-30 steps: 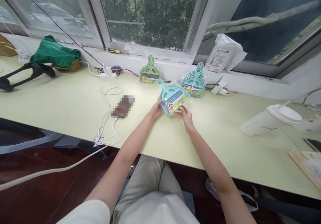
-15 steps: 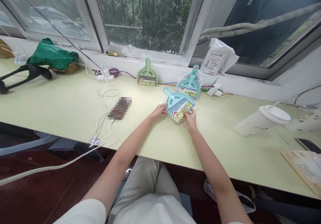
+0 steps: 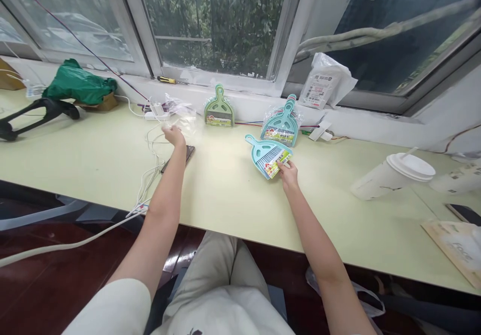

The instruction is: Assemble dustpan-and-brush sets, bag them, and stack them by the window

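In my right hand (image 3: 288, 174) is a light blue dustpan and brush set (image 3: 263, 152), gripped at its lower right corner by the colourful label card. The set is tilted, its handle toward the upper left, and no film shows around it. My left hand (image 3: 175, 135) is closed on a clear plastic bag (image 3: 183, 112), which spreads out beyond the fingers. Below that hand lies a dark phone (image 3: 190, 153), partly covered by the forearm. Behind the held set, several wrapped dustpan sets (image 3: 280, 124) lean against the wall. A green wrapped set (image 3: 219, 109) stands left of them.
White cables (image 3: 145, 185) run across the table to a power strip (image 3: 156, 112). To the left are a green bag (image 3: 77, 82) and a black frame (image 3: 41, 112). On the right a lidded white cup (image 3: 391, 177) lies tilted near a paper packet (image 3: 456, 250). A screwdriver (image 3: 171, 80) rests on the sill.
My left hand has left the dustpan set and swung to the left, carrying the clear bag over the phone. My right hand still holds the set in nearly the same place.
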A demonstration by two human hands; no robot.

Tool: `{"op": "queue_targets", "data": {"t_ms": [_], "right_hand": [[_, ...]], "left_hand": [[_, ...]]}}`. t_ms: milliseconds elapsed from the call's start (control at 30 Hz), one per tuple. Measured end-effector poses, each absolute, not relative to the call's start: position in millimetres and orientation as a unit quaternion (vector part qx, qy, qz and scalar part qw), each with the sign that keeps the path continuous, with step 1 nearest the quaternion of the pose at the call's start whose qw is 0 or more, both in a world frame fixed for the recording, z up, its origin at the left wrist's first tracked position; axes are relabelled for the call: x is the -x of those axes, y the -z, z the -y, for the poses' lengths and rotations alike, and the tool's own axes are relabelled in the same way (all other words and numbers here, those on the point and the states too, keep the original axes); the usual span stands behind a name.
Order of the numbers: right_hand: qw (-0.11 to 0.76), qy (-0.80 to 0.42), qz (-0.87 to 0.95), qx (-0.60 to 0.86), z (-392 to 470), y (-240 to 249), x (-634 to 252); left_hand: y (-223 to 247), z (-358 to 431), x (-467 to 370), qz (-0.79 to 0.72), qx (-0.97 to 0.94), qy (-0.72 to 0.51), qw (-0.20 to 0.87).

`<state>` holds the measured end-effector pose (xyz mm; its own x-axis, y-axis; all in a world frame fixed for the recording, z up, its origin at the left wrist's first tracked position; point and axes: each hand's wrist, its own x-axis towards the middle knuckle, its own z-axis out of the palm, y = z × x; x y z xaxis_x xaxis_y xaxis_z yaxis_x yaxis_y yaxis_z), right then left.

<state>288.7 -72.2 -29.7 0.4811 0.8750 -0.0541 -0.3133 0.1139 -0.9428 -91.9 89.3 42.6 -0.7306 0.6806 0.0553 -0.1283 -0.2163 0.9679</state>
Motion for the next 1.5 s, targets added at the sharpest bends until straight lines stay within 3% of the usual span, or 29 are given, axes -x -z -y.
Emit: {"op": "queue_targets", "data": {"t_ms": [133,200,267,333,467,600,833,1000,1067,1200,1300,1500], "right_hand": [[0.68,-0.438,0.268,0.523,69.5,34.8,-284.2],[0.674,-0.444,0.27,0.525,70.0,34.5,-280.8],[0.675,-0.448,0.274,0.519,71.3,33.7,-277.4],[0.682,-0.448,0.282,0.505,72.7,33.3,-273.5],[0.697,-0.425,0.3,0.493,73.1,33.7,-264.6],[0.697,-0.399,0.293,0.518,67.5,35.6,-270.6],[0.674,-0.361,0.26,0.59,64.2,35.5,-347.5],[0.65,-0.353,0.284,0.61,70.4,25.6,-339.7],[0.64,-0.336,0.334,0.605,74.5,19.0,-309.1],[0.545,-0.145,0.587,0.58,88.8,6.2,-250.1],[0.516,-0.041,0.615,0.596,96.0,1.6,-237.6],[0.549,-0.082,0.603,0.573,87.6,1.7,-260.5]], "left_hand": [[-51.4,-70.5,106.0,-0.697,-0.269,-0.662,0.053],[-52.2,-51.4,84.2,-0.695,-0.315,-0.645,0.041],[-48.1,-31.6,45.5,-0.646,-0.406,-0.626,0.162],[-37.1,-13.8,-3.0,-0.546,-0.493,-0.566,0.372],[-2.1,10.3,-89.2,-0.473,-0.523,-0.462,0.538],[21.8,14.3,-115.5,-0.443,-0.444,-0.488,0.607],[33.0,-4.1,-76.6,-0.473,-0.292,-0.603,0.573],[24.2,1.6,-69.8,-0.448,-0.348,-0.668,0.482],[16.3,15.4,-75.3,-0.419,-0.411,-0.66,0.469],[-0.9,55.5,-89.7,-0.33,-0.596,-0.58,0.447],[-10.4,78.3,-95.2,-0.3,-0.674,-0.526,0.423],[-17.4,72.8,-92.4,-0.292,-0.695,-0.485,0.443]]}}
